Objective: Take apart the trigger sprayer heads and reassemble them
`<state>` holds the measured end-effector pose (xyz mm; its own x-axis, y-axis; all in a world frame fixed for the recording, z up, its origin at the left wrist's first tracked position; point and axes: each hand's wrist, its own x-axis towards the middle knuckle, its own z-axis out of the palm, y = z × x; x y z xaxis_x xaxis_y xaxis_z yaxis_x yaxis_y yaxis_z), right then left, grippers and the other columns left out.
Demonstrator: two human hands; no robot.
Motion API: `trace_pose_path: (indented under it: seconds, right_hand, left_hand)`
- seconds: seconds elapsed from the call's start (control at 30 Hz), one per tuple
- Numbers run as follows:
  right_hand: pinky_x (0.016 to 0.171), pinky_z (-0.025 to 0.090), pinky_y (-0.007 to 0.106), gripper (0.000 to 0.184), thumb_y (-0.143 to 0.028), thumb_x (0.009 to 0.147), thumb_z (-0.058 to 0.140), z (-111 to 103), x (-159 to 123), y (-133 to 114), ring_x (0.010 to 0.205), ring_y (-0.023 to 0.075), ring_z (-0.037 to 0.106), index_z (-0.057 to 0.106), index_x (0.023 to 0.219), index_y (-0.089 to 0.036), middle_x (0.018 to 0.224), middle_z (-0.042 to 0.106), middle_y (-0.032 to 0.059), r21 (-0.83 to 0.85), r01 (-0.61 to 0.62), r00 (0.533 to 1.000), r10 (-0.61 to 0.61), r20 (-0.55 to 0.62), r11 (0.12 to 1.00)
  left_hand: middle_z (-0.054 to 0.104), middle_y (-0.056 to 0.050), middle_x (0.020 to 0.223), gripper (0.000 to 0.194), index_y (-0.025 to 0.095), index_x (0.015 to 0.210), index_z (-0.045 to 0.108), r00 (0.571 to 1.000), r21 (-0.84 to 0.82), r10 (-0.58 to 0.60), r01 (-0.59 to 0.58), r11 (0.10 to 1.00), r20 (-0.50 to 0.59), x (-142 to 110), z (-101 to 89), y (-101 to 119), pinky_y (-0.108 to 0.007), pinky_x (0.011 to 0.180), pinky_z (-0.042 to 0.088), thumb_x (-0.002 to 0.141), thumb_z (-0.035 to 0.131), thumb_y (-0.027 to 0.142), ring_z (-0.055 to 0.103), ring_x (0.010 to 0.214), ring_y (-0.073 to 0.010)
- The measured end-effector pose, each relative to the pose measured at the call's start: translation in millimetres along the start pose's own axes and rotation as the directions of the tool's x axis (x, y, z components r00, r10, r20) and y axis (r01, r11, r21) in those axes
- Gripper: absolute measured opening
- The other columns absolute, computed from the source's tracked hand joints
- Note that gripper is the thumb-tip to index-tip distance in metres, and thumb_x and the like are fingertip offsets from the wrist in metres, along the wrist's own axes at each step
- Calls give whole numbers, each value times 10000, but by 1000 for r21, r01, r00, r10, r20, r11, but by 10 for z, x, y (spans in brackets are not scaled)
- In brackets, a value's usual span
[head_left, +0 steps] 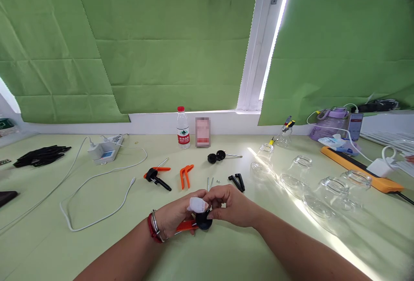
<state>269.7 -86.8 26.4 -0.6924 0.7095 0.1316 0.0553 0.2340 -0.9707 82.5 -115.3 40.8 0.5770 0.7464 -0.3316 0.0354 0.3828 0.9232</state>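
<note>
Low in the middle, my left hand (173,218) is closed around a partly assembled tool with an orange handle piece (185,226), a black round pad (203,222) and a thin metal rod. A white covering (197,205) wraps its thumb. My right hand (237,205) pinches the pad's upper right edge with thumb and forefinger; whether a small part sits between those fingertips is hidden. Just beyond the hands lie metal pins (210,183), tiny screws (217,181), black handle grips (237,182) and an orange V-shaped handle piece (186,176).
Farther left lies a similar black-and-orange tool (157,176). Black round pads on a rod (223,156) lie behind. A water bottle (183,129) stands near the wall. Glass jars (333,190) line the right. A white cable (93,227) loops across the left, beside a power strip (108,149).
</note>
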Motion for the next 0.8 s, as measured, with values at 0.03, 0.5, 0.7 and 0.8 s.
trace_pose_path:
  seconds: [0.03, 0.5, 0.7, 0.8]
  right_hand:
    - [588, 414, 235, 183, -232, 655, 732, 2, 0, 7, 621, 98, 491, 679, 820, -173, 724, 592, -9, 2, 14, 1000, -14, 3, 1000]
    - [555, 387, 217, 182, -227, 669, 722, 15, 11, 51, 586, 83, 449, 615, 807, -175, 665, 534, -39, 30, -25, 1000, 26, -9, 999]
    - [584, 399, 226, 132, -194, 676, 707, 27, 12, 56, 617, 90, 471, 604, 755, -167, 692, 552, -30, 57, 1, 1000, 0, -8, 998]
    - [580, 391, 228, 111, -185, 682, 696, 30, 12, 49, 607, 87, 453, 619, 759, -164, 681, 541, -30, 28, 24, 1000, -23, -7, 999]
  left_hand:
    - [502, -18, 793, 331, 189, 922, 521, 1000, 0, 4, -4, 1000, 0, 2, -3, -4, -202, 457, 345, 669, 606, 387, 505, 633, -128]
    - [522, -28, 811, 314, 193, 951, 522, 1000, 1, 7, -7, 1000, -4, 16, -31, -37, -202, 459, 370, 706, 580, 380, 535, 673, -150]
    - [521, -26, 798, 288, 191, 915, 512, 1000, -3, 4, -4, 1000, -17, 14, -28, -45, -196, 444, 373, 717, 574, 390, 534, 653, -143]
    - [518, -24, 800, 291, 189, 911, 518, 1000, 2, 24, -24, 1000, 0, 15, -23, -37, -195, 442, 377, 715, 579, 395, 532, 646, -139]
